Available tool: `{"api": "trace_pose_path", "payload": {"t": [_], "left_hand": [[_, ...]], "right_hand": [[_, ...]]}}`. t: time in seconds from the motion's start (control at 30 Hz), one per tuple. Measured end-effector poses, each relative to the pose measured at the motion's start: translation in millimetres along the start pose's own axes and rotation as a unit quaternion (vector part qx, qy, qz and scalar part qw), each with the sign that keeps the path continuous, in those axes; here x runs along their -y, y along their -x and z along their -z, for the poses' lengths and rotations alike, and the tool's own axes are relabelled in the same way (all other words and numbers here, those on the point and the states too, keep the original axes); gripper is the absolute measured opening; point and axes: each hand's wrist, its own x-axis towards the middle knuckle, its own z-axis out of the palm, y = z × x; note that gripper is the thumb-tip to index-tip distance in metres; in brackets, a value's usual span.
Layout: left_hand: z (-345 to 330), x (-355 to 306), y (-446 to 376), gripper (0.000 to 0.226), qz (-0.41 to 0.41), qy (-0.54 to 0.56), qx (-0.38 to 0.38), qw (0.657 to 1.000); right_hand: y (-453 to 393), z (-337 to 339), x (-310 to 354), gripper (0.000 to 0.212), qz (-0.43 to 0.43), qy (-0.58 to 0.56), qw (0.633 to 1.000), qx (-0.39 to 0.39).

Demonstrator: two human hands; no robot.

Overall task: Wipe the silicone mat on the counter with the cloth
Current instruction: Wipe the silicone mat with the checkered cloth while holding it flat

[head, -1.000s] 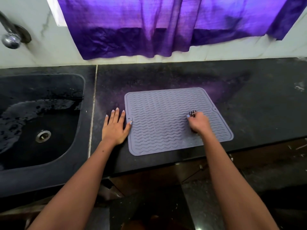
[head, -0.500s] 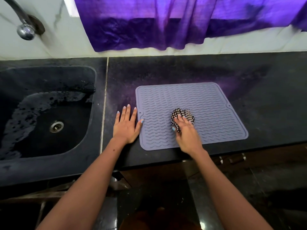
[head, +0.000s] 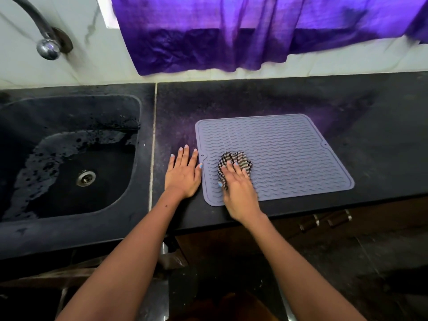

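Note:
A grey silicone mat with wavy ridges lies flat on the black counter. A bunched black-and-white checked cloth sits on the mat's near-left part. My right hand presses down on the cloth, fingers spread over it, covering its near half. My left hand lies flat on the counter just left of the mat, its thumb touching the mat's left edge.
A black sink with water marks and a metal drain lies to the left. A tap sticks out of the wall above it. A purple curtain hangs behind the counter. Drawer handles show below the counter's front edge.
My right hand has slid the cloth leftward across the mat, from the right part toward the near-left part. My left hand has stayed beside the mat's left edge.

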Motion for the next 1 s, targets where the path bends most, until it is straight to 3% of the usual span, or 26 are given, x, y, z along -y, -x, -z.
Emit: {"api": "trace_pose_path", "payload": {"t": [0.1, 0.2, 0.27, 0.3, 0.33, 0.4, 0.43, 0.47, 0.57, 0.6, 0.67, 0.73, 0.83, 0.9, 0.97, 1.0], "left_hand": [[-1, -1, 0, 0.055, 0.002, 0.002, -0.006, 1.000], [0, -2, 0, 0.055, 0.004, 0.001, -0.001, 1.000], [1, -2, -1, 0.055, 0.007, 0.001, 0.007, 1.000], [2, -2, -2, 0.055, 0.008, 0.002, 0.014, 1.000], [3, -1, -3, 0.056, 0.007, 0.004, 0.023, 1.000], [5, 0, -3, 0.056, 0.007, 0.015, 0.041, 0.999], [6, 1, -4, 0.056, 0.007, 0.021, 0.049, 0.999], [7, 1, -5, 0.055, 0.009, 0.028, 0.058, 0.998], [13, 2, -8, 0.052, 0.028, 0.073, 0.089, 0.993], [15, 2, -9, 0.051, 0.035, 0.095, 0.100, 0.990], [19, 2, -12, 0.050, 0.044, 0.137, 0.115, 0.983], [20, 2, -12, 0.050, 0.050, 0.161, 0.121, 0.978], [20, 2, -12, 0.050, 0.053, 0.158, 0.123, 0.978], [20, 2, -13, 0.050, 0.053, 0.160, 0.124, 0.978], [21, 3, -12, 0.050, 0.052, 0.177, 0.126, 0.975], [22, 3, -12, 0.050, 0.052, 0.185, 0.127, 0.973]], "right_hand": [[-1, -10, -5, 0.060, 0.041, 0.059, 0.997, -0.023], [-6, -8, -9, 0.061, 0.055, 0.079, 0.995, 0.022], [-13, 0, -7, 0.057, 0.043, 0.025, 0.997, 0.053], [-19, 8, -5, 0.052, -0.005, -0.063, 0.996, 0.069], [-27, 18, -1, 0.047, -0.082, -0.207, 0.972, 0.077], [-42, 36, 1, 0.038, -0.211, -0.499, 0.841, 0.010], [-46, 42, 2, 0.037, -0.235, -0.552, 0.799, -0.030], [-46, 45, 5, 0.038, -0.229, -0.533, 0.813, -0.048], [-27, 26, 23, 0.047, -0.100, -0.303, 0.948, -0.009], [-18, 11, 26, 0.050, -0.049, -0.212, 0.976, 0.011], [-2, -20, 26, 0.058, 0.051, -0.010, 0.999, -0.010], [3, -34, 21, 0.063, 0.098, 0.081, 0.991, -0.041], [-5, -29, 18, 0.060, 0.112, 0.061, 0.992, 0.007], [-17, -18, 17, 0.054, 0.093, -0.015, 0.993, 0.068], [-31, 2, 21, 0.046, -0.024, -0.217, 0.968, 0.126], [-36, 13, 25, 0.041, -0.082, -0.336, 0.930, 0.120]]}}
